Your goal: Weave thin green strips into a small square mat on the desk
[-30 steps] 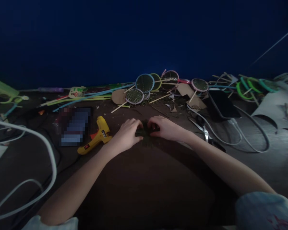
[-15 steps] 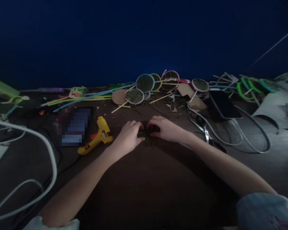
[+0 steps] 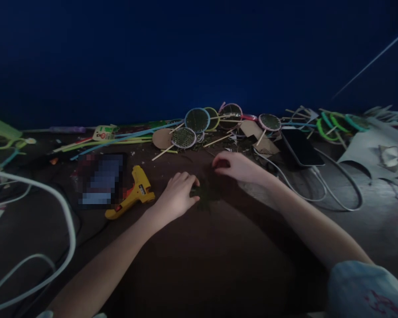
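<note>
On the dark table, my left hand (image 3: 177, 194) is beside a small patch of dark green material (image 3: 206, 194), too dim to name. Its thumb and index finger are spread, the fingertips at the patch's left edge. My right hand (image 3: 234, 167) is a little farther back and to the right, apart from the patch. Its fingers curl in towards the thumb, and whatever may be between them cannot be made out. Left of my left hand lies a yellow hot glue gun (image 3: 132, 194).
A phone with a blurred screen (image 3: 102, 179) lies left of the glue gun. Behind are round mesh hoops on sticks (image 3: 197, 120), cardboard pieces (image 3: 252, 129) and plant-like scraps. At right is a dark phone (image 3: 301, 148) on a white cable (image 3: 345, 206). Another white cable (image 3: 71, 229) loops at left.
My right hand has moved back and right, away from the green patch and my left hand. My left hand stays at the patch. The scissors are now hidden around my right forearm.
</note>
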`<control>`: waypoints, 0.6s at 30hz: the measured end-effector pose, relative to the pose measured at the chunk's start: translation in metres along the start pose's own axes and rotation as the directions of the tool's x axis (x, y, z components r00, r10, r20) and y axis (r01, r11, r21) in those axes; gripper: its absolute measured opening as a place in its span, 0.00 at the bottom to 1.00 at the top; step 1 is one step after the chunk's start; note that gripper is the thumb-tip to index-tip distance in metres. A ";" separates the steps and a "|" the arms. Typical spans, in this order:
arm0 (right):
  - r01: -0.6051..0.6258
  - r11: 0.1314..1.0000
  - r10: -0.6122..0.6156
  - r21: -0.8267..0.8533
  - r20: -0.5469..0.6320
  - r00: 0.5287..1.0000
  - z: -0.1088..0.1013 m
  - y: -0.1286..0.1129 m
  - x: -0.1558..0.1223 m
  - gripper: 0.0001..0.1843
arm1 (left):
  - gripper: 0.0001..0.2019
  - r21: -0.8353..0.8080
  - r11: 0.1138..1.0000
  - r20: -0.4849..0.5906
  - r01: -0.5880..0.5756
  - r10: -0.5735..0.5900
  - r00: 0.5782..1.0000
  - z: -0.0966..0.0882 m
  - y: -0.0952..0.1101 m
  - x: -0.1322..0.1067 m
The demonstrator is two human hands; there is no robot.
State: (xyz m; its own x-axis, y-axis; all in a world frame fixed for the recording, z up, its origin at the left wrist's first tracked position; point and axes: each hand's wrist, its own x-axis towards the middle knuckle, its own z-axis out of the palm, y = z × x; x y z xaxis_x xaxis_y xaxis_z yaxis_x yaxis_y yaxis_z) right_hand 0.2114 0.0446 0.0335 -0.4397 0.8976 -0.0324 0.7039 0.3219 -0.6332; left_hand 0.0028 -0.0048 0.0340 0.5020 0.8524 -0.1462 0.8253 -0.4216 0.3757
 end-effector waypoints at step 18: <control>-0.153 0.980 0.128 -0.125 -0.188 0.974 -0.017 0.020 0.005 0.05 | 0.06 -0.336 0.931 -0.215 0.144 -0.225 0.950 -0.037 -0.025 0.004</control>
State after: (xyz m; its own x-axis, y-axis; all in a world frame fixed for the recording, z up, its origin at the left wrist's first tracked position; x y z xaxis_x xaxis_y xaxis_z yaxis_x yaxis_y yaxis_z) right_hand 0.2335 0.0606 0.0338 -0.2331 0.9719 0.0330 0.8268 0.2160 -0.5194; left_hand -0.0253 0.0204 0.0583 0.2361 0.9714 -0.0269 0.7534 -0.1655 0.6364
